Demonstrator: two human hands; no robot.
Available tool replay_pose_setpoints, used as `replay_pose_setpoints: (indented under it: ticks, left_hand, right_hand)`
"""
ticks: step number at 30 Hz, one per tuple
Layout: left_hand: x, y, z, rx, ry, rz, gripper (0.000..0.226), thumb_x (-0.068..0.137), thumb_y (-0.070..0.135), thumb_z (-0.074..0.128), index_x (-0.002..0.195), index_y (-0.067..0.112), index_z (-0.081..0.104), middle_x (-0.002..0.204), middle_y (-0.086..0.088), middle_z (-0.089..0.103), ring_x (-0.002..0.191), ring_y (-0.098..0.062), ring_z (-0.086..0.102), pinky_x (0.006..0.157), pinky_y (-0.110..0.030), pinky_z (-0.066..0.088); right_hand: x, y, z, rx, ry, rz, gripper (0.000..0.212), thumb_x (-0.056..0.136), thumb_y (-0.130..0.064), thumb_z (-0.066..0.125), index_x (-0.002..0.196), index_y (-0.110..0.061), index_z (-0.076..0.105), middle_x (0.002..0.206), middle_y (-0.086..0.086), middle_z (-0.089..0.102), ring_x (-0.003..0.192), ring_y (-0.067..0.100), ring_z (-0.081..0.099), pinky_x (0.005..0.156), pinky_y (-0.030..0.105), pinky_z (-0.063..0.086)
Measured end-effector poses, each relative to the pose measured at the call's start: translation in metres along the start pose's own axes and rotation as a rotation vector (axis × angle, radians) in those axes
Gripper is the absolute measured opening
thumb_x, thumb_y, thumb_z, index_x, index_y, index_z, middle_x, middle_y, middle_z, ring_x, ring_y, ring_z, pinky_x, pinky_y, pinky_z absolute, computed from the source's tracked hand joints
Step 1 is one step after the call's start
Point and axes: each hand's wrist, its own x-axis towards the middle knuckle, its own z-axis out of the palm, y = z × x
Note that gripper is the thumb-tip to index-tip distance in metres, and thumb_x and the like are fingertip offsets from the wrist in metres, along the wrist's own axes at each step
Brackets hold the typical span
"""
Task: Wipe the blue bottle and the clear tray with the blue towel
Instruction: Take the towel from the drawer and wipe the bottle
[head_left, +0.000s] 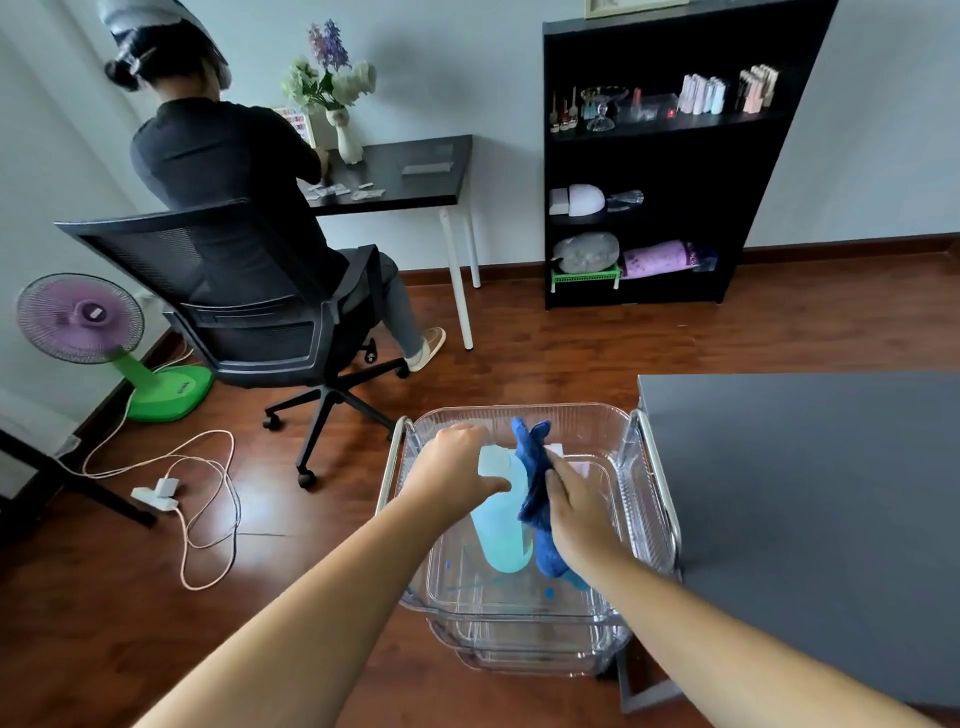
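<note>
Blue towel (535, 483) looks soft, squeezed in the right hand (582, 514) against the blue bottle (501, 530). Left hand (457, 467) holds its slippery top, low in the frame, inside the clear tray (644, 499).

Both forearms are bare to the picture's edge, and the left hand (457, 470) and right hand (576, 506) are ungloved.

Soft, even daylight fills the room, bright without harsh shadows. Pale glare streaks the wood floor (249, 499) to the left of the left hand (457, 467). Highlights glint on the clear tray (644, 499) rim just right of the right hand (576, 509). Wide-angle distortion bends the bookshelf (675, 156) far beyond the hands. Fine detail looks slightly soft overall.
</note>
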Motion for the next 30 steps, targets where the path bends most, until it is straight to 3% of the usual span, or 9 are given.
replay_pose_setpoints:
  ticks: [6,11,13,15,18,20,22,26,30]
  left_hand:
    - [0.002,-0.01,-0.007,-0.054,-0.093,0.041,0.057,0.07,0.029,0.083,0.123,0.02,0.062,0.122,-0.002,0.062,0.113,-0.021,0.054,0.089,-0.036,0.051]
    - [0.001,-0.012,-0.008,-0.083,-0.1,0.075,0.057,0.069,0.026,0.084,0.121,0.02,0.063,0.121,0.001,0.063,0.108,-0.018,0.056,0.088,-0.036,0.053]
    - [0.0,-0.013,-0.008,-0.088,-0.089,0.078,0.056,0.069,0.027,0.084,0.12,0.021,0.064,0.119,0.002,0.064,0.102,-0.017,0.058,0.086,-0.035,0.053]
    - [-0.001,-0.015,-0.008,-0.083,-0.097,0.082,0.056,0.07,0.026,0.083,0.122,0.02,0.063,0.119,0.001,0.064,0.102,-0.018,0.058,0.086,-0.037,0.054]
    - [-0.001,-0.015,-0.007,-0.093,-0.112,0.079,0.058,0.071,0.026,0.083,0.124,0.021,0.062,0.12,0.0,0.063,0.104,-0.019,0.058,0.087,-0.039,0.053]
    - [-0.001,-0.015,-0.006,-0.097,-0.126,0.086,0.057,0.071,0.025,0.083,0.124,0.022,0.061,0.12,0.0,0.062,0.105,-0.02,0.057,0.088,-0.039,0.053]
    - [-0.001,-0.015,-0.007,-0.087,-0.14,0.101,0.056,0.072,0.024,0.082,0.124,0.021,0.061,0.121,0.0,0.061,0.109,-0.021,0.055,0.09,-0.039,0.052]
    - [0.001,-0.015,-0.011,-0.052,-0.138,0.118,0.056,0.073,0.024,0.081,0.125,0.02,0.061,0.12,0.0,0.062,0.108,-0.02,0.056,0.088,-0.038,0.053]
    - [0.001,-0.012,-0.009,-0.074,-0.149,0.133,0.055,0.073,0.022,0.081,0.124,0.021,0.061,0.122,-0.001,0.061,0.105,-0.02,0.057,0.088,-0.038,0.053]
  right_hand:
    - [-0.019,0.01,0.025,-0.042,-0.054,-0.123,0.047,0.101,-0.014,0.036,0.141,-0.039,0.04,0.148,-0.021,0.035,0.134,-0.006,0.032,0.11,0.012,0.025]
    - [0.029,-0.013,0.02,0.0,-0.207,0.058,0.034,0.102,-0.031,0.033,0.097,-0.056,0.055,0.087,-0.019,0.066,0.079,0.003,0.061,0.064,0.009,0.046]
    - [0.033,-0.014,0.02,0.008,-0.233,0.087,0.034,0.102,-0.035,0.031,0.095,-0.057,0.055,0.088,-0.016,0.066,0.077,0.002,0.061,0.06,0.005,0.044]
    - [0.019,-0.005,0.025,0.078,-0.197,0.056,0.032,0.103,-0.032,0.03,0.113,-0.054,0.052,0.109,-0.017,0.066,0.097,0.001,0.061,0.077,0.004,0.044]
    - [-0.02,0.017,0.037,0.105,-0.075,-0.067,0.046,0.103,-0.019,0.034,0.138,-0.049,0.034,0.143,-0.026,0.038,0.128,-0.015,0.036,0.105,0.007,0.027]
    - [-0.026,0.02,0.038,0.073,-0.004,-0.112,0.048,0.102,-0.015,0.036,0.136,-0.049,0.035,0.142,-0.027,0.037,0.126,-0.018,0.035,0.104,0.005,0.026]
    - [-0.01,0.011,0.033,0.092,-0.017,-0.085,0.037,0.102,-0.016,0.038,0.128,-0.04,0.05,0.135,-0.011,0.053,0.122,0.001,0.049,0.101,0.016,0.037]
    - [0.031,-0.013,0.023,0.221,-0.208,0.153,0.028,0.103,-0.024,0.037,0.109,-0.033,0.062,0.104,0.017,0.067,0.091,0.031,0.063,0.067,0.014,0.048]
    - [0.022,-0.002,0.026,0.163,-0.061,0.129,0.032,0.104,-0.02,0.031,0.114,-0.027,0.061,0.106,0.0,0.068,0.094,0.013,0.063,0.068,0.009,0.047]
